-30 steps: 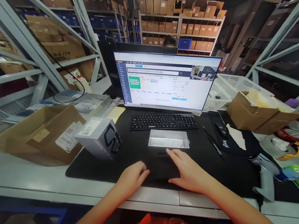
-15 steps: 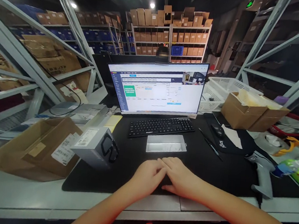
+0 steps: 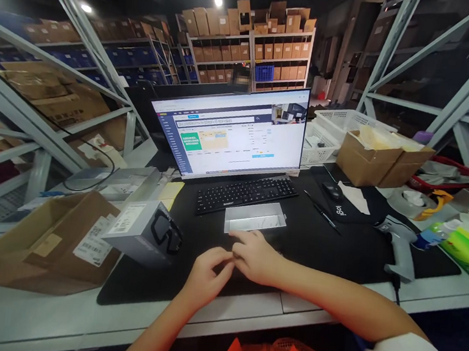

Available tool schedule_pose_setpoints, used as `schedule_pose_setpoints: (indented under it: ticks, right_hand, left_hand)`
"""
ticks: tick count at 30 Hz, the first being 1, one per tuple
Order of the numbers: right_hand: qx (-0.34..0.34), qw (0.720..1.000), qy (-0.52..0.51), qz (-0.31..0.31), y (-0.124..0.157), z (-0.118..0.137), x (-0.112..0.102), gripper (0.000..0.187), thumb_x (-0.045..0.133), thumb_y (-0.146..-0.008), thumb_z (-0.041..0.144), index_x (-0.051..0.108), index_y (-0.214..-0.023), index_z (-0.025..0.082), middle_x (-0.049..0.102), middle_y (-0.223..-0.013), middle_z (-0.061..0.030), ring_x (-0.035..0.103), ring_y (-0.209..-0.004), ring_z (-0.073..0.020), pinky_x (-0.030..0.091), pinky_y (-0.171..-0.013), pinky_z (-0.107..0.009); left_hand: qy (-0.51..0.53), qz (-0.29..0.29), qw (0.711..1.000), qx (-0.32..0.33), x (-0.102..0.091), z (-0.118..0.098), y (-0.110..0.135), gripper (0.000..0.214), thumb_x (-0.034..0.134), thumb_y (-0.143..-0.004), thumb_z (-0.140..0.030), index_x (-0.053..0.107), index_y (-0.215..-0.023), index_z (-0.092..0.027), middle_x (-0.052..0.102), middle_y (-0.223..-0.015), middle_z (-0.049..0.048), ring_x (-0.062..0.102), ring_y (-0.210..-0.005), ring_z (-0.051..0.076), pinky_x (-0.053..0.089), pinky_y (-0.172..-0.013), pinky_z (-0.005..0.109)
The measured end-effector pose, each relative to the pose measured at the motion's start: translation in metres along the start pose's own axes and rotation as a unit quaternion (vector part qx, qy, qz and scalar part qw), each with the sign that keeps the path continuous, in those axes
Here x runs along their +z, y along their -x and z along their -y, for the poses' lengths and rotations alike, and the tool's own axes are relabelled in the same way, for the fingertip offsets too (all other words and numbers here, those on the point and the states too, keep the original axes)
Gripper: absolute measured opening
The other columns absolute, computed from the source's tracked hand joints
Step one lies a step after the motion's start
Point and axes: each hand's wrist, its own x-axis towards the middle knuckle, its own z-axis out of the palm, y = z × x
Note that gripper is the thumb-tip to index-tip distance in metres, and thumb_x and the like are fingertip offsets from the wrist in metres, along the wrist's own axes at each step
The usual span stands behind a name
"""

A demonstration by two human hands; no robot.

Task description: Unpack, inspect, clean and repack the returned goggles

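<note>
My left hand (image 3: 208, 276) hovers over the black desk mat (image 3: 139, 284), its fingers loosely bent and its thumb apart. Against its fingertips rests my right hand (image 3: 257, 259), whose index finger stretches out toward a shallow grey tray (image 3: 233, 226). Neither hand shows an object in it, though the spot where the fingers meet is partly hidden. The tray lies between my hands and a black keyboard (image 3: 247, 193). To the left of my hands stands a grey box (image 3: 137, 246) with a picture of dark goggles on its side.
An opened cardboard box (image 3: 64, 241) stands at the left. Behind the keyboard is a lit monitor (image 3: 234, 136). Toward the right lie a pen (image 3: 322, 211), a mouse (image 3: 332, 191), a barcode scanner (image 3: 398, 246) and a tape roll (image 3: 409, 204). Cardboard boxes (image 3: 365, 160) sit farther back.
The view has turned slightly to the right. My hands, resting one over the other before, have drawn partly apart, and my right index finger now extends toward the tray.
</note>
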Motion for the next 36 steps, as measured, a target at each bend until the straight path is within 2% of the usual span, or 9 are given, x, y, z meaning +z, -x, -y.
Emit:
schedule_pose_setpoints:
  ticks: [6, 10, 13, 16, 19, 26, 31, 34, 36]
  right_hand:
    - [0.035, 0.998, -0.046, -0.002, -0.004, 0.002, -0.005, 0.014, 0.060, -0.091, 0.020, 0.070, -0.082, 0.017, 0.063, -0.137, -0.0143, 0.060, -0.125, -0.0282, 0.043, -0.102, -0.050]
    - [0.045, 0.996, -0.074, -0.034, -0.010, 0.003, -0.003, 0.016, 0.059, -0.091, 0.019, 0.070, -0.079, 0.017, 0.064, -0.136, -0.0132, 0.058, -0.127, -0.0264, 0.044, -0.104, -0.048]
    - [0.017, 0.994, -0.068, -0.079, -0.016, 0.008, 0.004, 0.018, 0.057, -0.092, 0.018, 0.070, -0.079, 0.016, 0.063, -0.138, -0.0127, 0.057, -0.127, -0.0247, 0.041, -0.108, -0.046]
    - [-0.011, 0.995, -0.043, -0.090, -0.016, 0.013, 0.008, 0.021, 0.054, -0.094, 0.020, 0.069, -0.081, 0.016, 0.063, -0.138, -0.0124, 0.056, -0.128, -0.0244, 0.037, -0.112, -0.049]
    - [-0.011, 0.996, -0.021, -0.082, -0.007, 0.013, 0.001, 0.023, 0.052, -0.095, 0.021, 0.066, -0.077, 0.017, 0.062, -0.139, -0.0113, 0.051, -0.133, -0.0263, 0.026, -0.119, -0.059]
    - [0.113, 0.979, -0.093, -0.143, 0.034, -0.005, -0.033, 0.032, 0.049, -0.095, 0.024, 0.050, -0.062, 0.020, 0.066, -0.129, -0.0106, 0.056, -0.127, -0.0294, 0.016, -0.120, -0.066]
    - [0.256, 0.918, -0.198, -0.227, 0.069, -0.034, -0.043, 0.036, 0.052, -0.092, 0.036, 0.051, -0.059, 0.021, 0.066, -0.127, -0.0128, 0.062, -0.116, -0.0288, 0.042, -0.108, -0.054]
    - [0.287, 0.868, -0.326, -0.242, 0.066, -0.032, -0.042, 0.025, 0.052, -0.093, 0.040, 0.067, -0.088, 0.021, 0.068, -0.126, -0.0115, 0.062, -0.119, -0.0260, 0.048, -0.102, -0.044]
    - [0.276, 0.848, -0.384, -0.238, 0.046, -0.017, -0.042, 0.031, 0.051, -0.095, 0.043, 0.068, -0.109, 0.021, 0.068, -0.125, -0.0108, 0.062, -0.121, -0.0245, 0.049, -0.101, -0.041]
  left_hand:
    - [0.096, -0.127, 0.984, -0.081, 0.013, 0.018, 0.006, 0.018, 0.059, -0.086, -0.026, 0.062, -0.102, -0.019, 0.069, -0.088, 0.0048, 0.066, -0.082, 0.019, 0.054, -0.080, 0.033]
    - [0.003, -0.043, 0.999, -0.008, 0.003, 0.022, -0.003, 0.018, 0.066, -0.086, -0.029, 0.068, -0.102, -0.021, 0.067, -0.108, 0.0083, 0.063, -0.102, 0.023, 0.052, -0.092, 0.038]
    - [-0.079, -0.006, 0.995, 0.052, -0.003, 0.018, -0.007, 0.008, 0.063, -0.088, -0.025, 0.069, -0.092, -0.021, 0.067, -0.104, 0.0083, 0.062, -0.099, 0.024, 0.051, -0.088, 0.039]
    - [-0.134, -0.021, 0.987, 0.082, -0.003, 0.018, -0.004, 0.009, 0.062, -0.088, -0.021, 0.066, -0.081, -0.019, 0.067, -0.090, 0.0074, 0.061, -0.087, 0.024, 0.049, -0.077, 0.038]
    - [-0.107, -0.042, 0.989, 0.090, -0.004, 0.026, 0.004, 0.009, 0.060, -0.093, -0.025, 0.066, -0.089, -0.019, 0.068, -0.092, 0.0068, 0.063, -0.088, 0.023, 0.051, -0.079, 0.036]
    - [-0.050, -0.070, 0.995, 0.058, -0.005, 0.034, 0.017, 0.010, 0.061, -0.094, -0.027, 0.065, -0.089, -0.020, 0.068, -0.091, 0.0052, 0.065, -0.088, 0.020, 0.052, -0.082, 0.034]
    - [-0.025, -0.102, 0.994, 0.031, -0.005, 0.042, 0.020, 0.013, 0.058, -0.094, -0.028, 0.065, -0.088, -0.019, 0.068, -0.092, 0.0065, 0.065, -0.089, 0.021, 0.053, -0.083, 0.034]
    - [-0.021, -0.104, 0.994, 0.008, -0.010, 0.045, 0.015, 0.015, 0.058, -0.094, -0.030, 0.067, -0.087, -0.019, 0.069, -0.091, 0.0068, 0.066, -0.088, 0.021, 0.055, -0.082, 0.035]
    - [-0.047, -0.103, 0.993, 0.035, -0.019, 0.037, 0.007, 0.015, 0.059, -0.093, -0.031, 0.069, -0.093, -0.020, 0.069, -0.101, 0.0086, 0.066, -0.098, 0.023, 0.055, -0.090, 0.039]
